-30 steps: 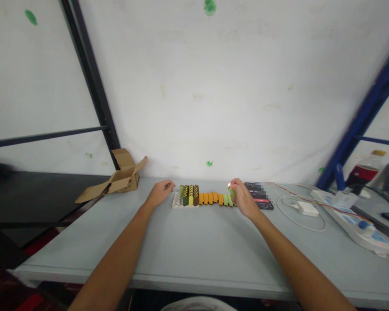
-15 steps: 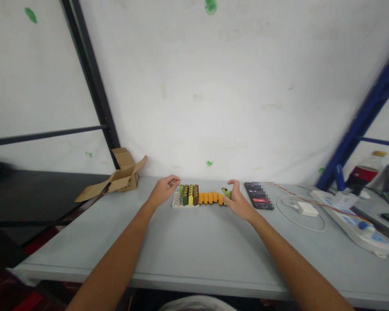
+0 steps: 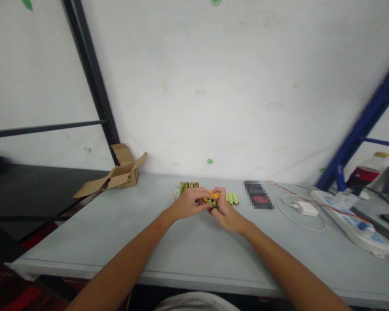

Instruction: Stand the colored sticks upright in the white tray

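Note:
My left hand (image 3: pixel 187 204) and my right hand (image 3: pixel 227 212) meet over the middle of the table. Between their closed fingertips is a small green piece (image 3: pixel 212 201) with a dark spot; its exact kind I cannot make out. Just behind the hands lie orange pieces (image 3: pixel 215 194), partly covered by the fingers. To the right of my right hand sits a short row of lime-green pieces (image 3: pixel 232 198). Beyond my left hand, several dark-and-yellow patterned pieces (image 3: pixel 189 185) stand on a white knobbly tray (image 3: pixel 175 196), mostly hidden by that hand.
An opened cardboard box (image 3: pixel 125 170) stands at the back left. On the right lie a phone (image 3: pixel 259 195), a white charger (image 3: pixel 306 208) with a looped cable, and a power strip (image 3: pixel 353 226). A bottle (image 3: pixel 368 169) stands farther right. A wall (image 3: pixel 214 95) rises behind the table (image 3: pixel 194 250).
My hands have come together from either side of the row. My right hand has brought the green piece leftward, and my left hand now grips it too. Lime-green pieces have come into sight.

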Available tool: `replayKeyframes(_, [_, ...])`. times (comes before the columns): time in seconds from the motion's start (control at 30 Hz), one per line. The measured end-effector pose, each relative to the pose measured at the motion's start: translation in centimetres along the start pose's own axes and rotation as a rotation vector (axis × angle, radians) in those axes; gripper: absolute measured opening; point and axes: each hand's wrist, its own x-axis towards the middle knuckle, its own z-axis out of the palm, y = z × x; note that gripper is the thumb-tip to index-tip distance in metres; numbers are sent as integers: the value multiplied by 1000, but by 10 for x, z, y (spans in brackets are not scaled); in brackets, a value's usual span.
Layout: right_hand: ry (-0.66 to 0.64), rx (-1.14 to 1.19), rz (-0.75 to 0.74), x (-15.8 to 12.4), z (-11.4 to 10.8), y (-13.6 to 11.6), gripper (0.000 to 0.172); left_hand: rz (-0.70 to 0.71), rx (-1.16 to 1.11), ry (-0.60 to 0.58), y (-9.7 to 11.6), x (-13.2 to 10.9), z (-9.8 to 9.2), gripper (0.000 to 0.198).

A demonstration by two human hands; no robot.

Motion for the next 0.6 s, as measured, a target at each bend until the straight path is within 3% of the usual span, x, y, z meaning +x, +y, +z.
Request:
replayKeyframes(0.07, [18,-27,-11,2,-2,-1,47,-35,0,46,-2,0,-6,24])
replayKeyframes(0.13, [64,-90,-10,4,-10,0,54,-95,18,182,-9,-1,-19,24])
replayKeyframes(0.23, [131,-174,47,6,-29,7,42,-189,76,456,-28,-5,-44,25])
replayKeyframes(0.33, [205,-220,111,5,-50,22,29,-304,193,592,-51,-13,-65,28])
replayKeyframes(0.43, [280,-286,194,4,-66,38,24,-413,305,554,-71,-22,-76,28])
replayKeyframes(0.6, [346,-402,327,4,-82,49,14,-433,324,268,-85,-30,-77,24])
